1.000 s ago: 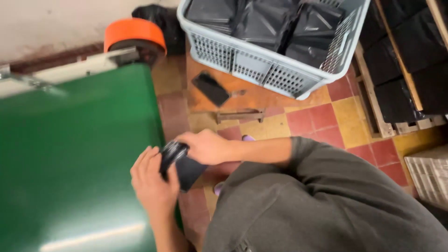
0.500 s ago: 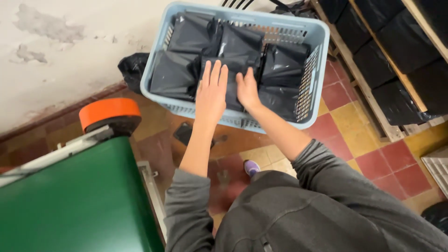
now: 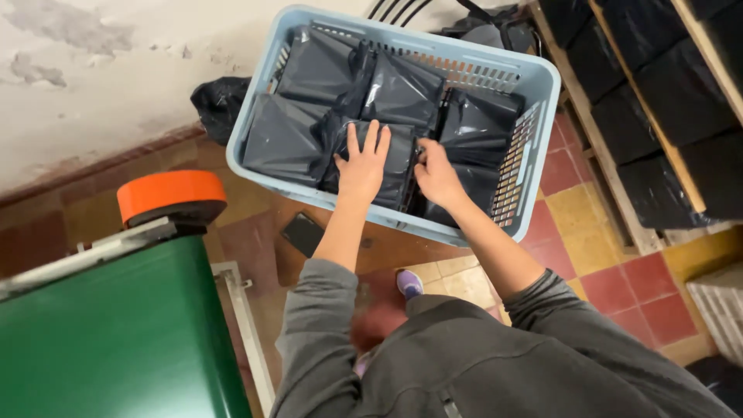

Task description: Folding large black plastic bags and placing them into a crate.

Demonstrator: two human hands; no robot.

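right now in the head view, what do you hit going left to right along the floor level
green conveyor belt → orange roller → flat black packet on the tiles → left hand → right hand → wooden pallet of black bags

A packing workshop: green conveyor belt, crate of grey mailer bags, stacked shelves.

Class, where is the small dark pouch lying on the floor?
In the head view, the dark pouch lies left of centre, between the orange roller and the pale blue crate.
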